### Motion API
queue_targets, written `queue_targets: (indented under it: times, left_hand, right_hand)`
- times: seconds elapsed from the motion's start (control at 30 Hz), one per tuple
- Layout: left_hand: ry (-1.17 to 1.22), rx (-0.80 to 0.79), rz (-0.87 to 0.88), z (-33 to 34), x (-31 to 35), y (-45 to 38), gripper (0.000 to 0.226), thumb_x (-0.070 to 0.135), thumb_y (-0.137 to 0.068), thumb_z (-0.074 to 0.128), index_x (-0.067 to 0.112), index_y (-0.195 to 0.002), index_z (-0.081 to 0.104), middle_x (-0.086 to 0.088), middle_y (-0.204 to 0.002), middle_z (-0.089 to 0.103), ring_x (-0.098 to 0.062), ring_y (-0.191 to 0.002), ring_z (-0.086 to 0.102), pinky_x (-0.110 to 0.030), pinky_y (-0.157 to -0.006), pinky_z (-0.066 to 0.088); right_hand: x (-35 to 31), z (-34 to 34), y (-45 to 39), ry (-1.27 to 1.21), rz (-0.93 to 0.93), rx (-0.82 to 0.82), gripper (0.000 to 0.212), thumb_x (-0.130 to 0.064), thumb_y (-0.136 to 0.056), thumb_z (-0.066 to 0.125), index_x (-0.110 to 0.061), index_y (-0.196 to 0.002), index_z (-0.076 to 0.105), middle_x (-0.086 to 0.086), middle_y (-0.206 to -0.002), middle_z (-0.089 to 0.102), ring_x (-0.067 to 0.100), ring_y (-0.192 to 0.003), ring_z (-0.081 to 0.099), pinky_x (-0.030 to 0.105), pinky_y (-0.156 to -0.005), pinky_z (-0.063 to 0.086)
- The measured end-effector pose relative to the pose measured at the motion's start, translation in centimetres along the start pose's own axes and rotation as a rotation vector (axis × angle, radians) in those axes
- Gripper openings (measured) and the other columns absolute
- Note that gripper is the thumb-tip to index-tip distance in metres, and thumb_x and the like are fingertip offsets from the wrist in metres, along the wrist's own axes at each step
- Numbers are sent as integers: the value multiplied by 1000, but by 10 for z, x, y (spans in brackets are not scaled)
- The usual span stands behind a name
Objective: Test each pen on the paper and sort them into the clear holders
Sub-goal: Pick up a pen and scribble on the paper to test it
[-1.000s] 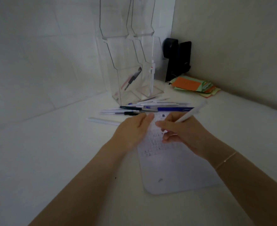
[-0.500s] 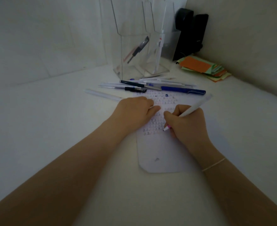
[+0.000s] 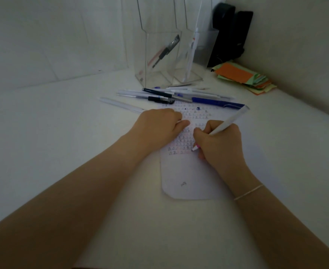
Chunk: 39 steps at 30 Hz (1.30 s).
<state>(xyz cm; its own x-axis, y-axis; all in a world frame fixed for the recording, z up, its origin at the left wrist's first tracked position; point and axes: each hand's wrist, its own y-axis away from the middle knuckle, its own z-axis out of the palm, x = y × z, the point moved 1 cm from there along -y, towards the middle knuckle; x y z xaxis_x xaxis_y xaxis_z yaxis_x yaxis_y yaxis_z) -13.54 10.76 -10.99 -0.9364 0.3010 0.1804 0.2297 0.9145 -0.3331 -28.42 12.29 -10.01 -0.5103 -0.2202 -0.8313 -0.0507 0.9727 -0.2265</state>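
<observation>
My right hand (image 3: 221, 144) grips a white pen (image 3: 230, 120) with a pink tip, and the tip touches the sheet of paper (image 3: 189, 171) at the end of a row of small marks. On the paper's left side rests my left hand (image 3: 159, 126), its fingers curled under. Beyond the paper lies a pile of several pens (image 3: 175, 95), among them a blue one (image 3: 216, 102). Two clear holders stand behind the pile: the left holder (image 3: 156, 61) contains a dark pen and a reddish one, the right holder (image 3: 190, 59) a white pen.
A stack of orange and green paper notes (image 3: 243, 77) lies at the back right near the wall. A black object (image 3: 229, 33) stands in the corner behind the holders. A clear pen (image 3: 119, 103) lies apart to the left of the pile.
The view has tilted downward and closer. My right hand brought the pen down from above the paper's top to the lower rows of marks; my left hand's fingers curled under.
</observation>
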Motion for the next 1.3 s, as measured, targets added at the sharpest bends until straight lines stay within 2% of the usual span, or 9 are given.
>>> queue_targets:
  times: [0.23,0.5,0.57,0.63,0.73,0.83,0.97,1.2,1.3]
  left_hand:
    - [-20,-7,-15,1,-1,0,34,44,-99,31,21,-76,39,6,-77,39,-13,-71,41,-29,-63,32]
    - [-5,-12,-35,0,-1,0,32,43,-99,32,20,-78,38,6,-76,38,-13,-71,40,-28,-64,30]
    - [10,-11,-29,-1,-2,0,30,43,-98,35,20,-79,37,9,-70,36,-13,-69,41,-29,-62,29]
    - [80,-26,-14,-2,-3,1,29,44,-96,41,22,-78,40,10,-66,36,-12,-67,41,-28,-56,28]
    - [301,-58,-2,-6,-6,0,21,43,-90,54,22,-85,57,10,-75,45,-7,-68,44,-20,-59,32]
    - [503,-80,-10,-8,-4,-1,19,38,-84,65,27,-98,70,13,-83,49,2,-72,49,-12,-67,36]
    - [664,-57,-13,-10,0,0,21,28,-78,74,22,-97,74,18,-84,53,14,-75,51,-1,-68,33]
    - [717,-28,-22,-8,0,-2,21,37,-73,73,31,-94,74,10,-85,58,-1,-74,54,-11,-65,37]
    - [738,-44,-8,-6,0,-3,31,54,-68,72,37,-93,73,0,-96,64,-17,-87,61,-36,-77,51]
  right_hand:
    - [0,0,-1,8,19,17,27,-5,-81,61,15,-65,53,21,-50,56,5,-29,46,10,-37,38]
    - [1,-2,0,-80,28,-37,27,-3,-81,63,11,-60,55,3,-37,52,5,-26,45,13,-35,38]
    - [0,0,0,-66,14,-23,28,-3,-82,61,11,-58,53,9,-40,52,6,-29,45,13,-36,36]
    - [1,3,0,6,-27,-1,33,-4,-83,59,5,-55,45,19,-49,49,14,-41,44,12,-38,31]
    - [0,2,0,41,-49,11,38,-8,-86,59,-11,-55,37,5,-49,40,12,-45,36,13,-42,31]
    - [2,-8,-5,-282,58,76,30,-15,-83,68,-2,-62,53,-2,-41,52,7,-36,45,16,-41,38]
    - [2,-18,-8,-857,217,76,22,-11,-83,67,-10,-62,62,3,-58,65,14,-55,63,25,-59,55]
    - [6,-18,-8,-934,227,68,29,-7,-93,51,-6,-64,56,5,-53,62,17,-43,57,25,-45,50]
    - [7,-16,-9,-866,181,41,27,-8,-92,54,-5,-65,56,6,-53,63,16,-44,57,24,-45,50]
